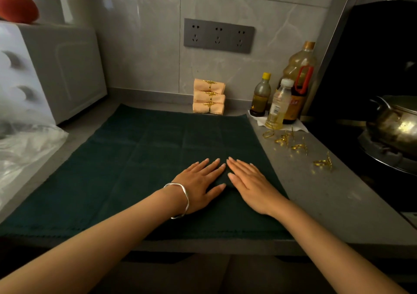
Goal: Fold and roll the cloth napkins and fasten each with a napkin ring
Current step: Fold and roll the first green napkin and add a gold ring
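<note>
A large dark green napkin (144, 163) lies spread flat on the counter, with fold creases across it. My left hand (198, 182), with a silver bangle on the wrist, and my right hand (250, 182) press flat on its right half, fingers straight, fingertips almost meeting. Three rolled peach napkins (209, 96) with gold rings are stacked against the back wall. Several loose gold napkin rings (297, 146) lie on the bare counter to the right of the green napkin.
Three oil and sauce bottles (282, 99) stand at the back right on white paper. A steel pot (397, 124) sits on the stove at far right. A white appliance (56, 68) and clear plastic wrap (24, 145) fill the left side.
</note>
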`<act>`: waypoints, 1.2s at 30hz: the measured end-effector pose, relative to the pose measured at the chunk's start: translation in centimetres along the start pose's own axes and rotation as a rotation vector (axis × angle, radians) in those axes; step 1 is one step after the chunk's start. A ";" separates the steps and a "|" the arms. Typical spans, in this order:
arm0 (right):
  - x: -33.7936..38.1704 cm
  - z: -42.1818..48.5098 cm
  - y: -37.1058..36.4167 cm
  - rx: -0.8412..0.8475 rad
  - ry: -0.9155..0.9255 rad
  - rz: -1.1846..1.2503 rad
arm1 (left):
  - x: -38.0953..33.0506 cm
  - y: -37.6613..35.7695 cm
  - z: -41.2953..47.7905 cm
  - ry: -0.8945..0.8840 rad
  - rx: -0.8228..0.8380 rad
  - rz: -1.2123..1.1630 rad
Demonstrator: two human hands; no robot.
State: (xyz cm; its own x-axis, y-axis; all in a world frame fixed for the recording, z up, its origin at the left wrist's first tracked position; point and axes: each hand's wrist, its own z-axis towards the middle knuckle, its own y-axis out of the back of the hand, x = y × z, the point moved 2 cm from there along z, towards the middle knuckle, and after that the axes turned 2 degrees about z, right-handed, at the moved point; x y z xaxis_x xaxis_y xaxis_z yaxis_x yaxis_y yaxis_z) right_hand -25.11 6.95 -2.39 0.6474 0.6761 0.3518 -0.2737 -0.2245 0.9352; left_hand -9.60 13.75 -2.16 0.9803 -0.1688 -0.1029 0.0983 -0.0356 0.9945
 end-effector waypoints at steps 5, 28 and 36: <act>-1.9 -2.3 1.4 -0.107 0.206 -0.036 | 0.3 -0.4 0.0 -0.034 -0.011 0.006; -1.6 -5.7 2.7 -0.224 0.375 -0.099 | -0.3 2.3 -2.9 -0.344 -0.327 0.298; -2.6 -5.5 2.2 -0.328 0.204 0.169 | 2.3 1.6 -3.8 -0.158 -0.434 -0.270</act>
State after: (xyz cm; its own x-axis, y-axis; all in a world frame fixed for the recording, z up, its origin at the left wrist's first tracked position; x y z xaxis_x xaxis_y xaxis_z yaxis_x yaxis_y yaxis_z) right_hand -31.31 8.60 -1.43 0.4290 0.7814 0.4532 -0.5972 -0.1311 0.7913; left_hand -6.58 17.02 -0.76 0.8757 -0.3573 -0.3248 0.4384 0.3062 0.8450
